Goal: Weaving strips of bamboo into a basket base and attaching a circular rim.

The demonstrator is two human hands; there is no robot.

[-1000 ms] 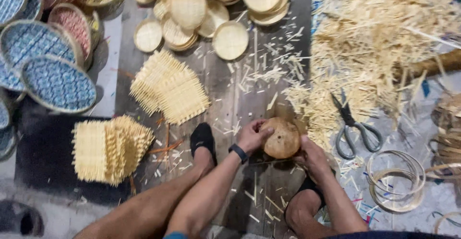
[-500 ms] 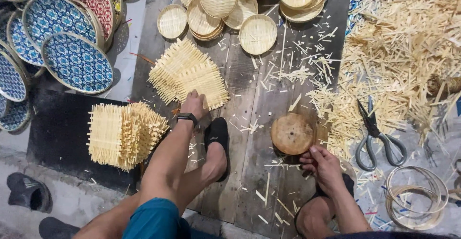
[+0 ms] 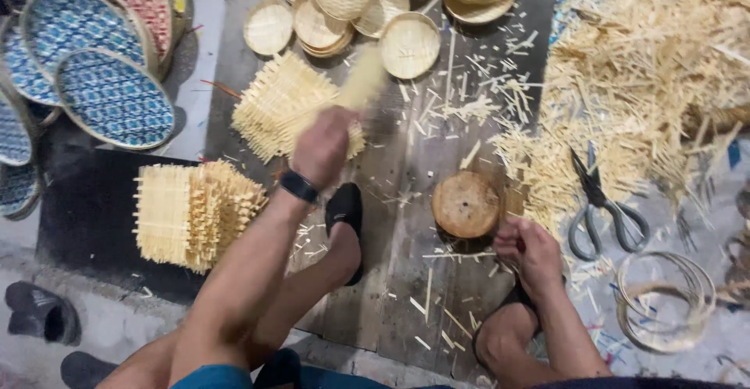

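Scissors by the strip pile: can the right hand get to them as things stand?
Probably yes. The scissors lie flat and uncovered just beside the right hand, with only loose bamboo strips scattered between. The hand looks curled, perhaps around something small, so it may need freeing first.

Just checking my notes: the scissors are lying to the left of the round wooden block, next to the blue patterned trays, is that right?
Not quite. The head view shows the scissors lying to the right of the round wooden block, beside the heap of bamboo offcuts. The blue patterned trays are far on the left.
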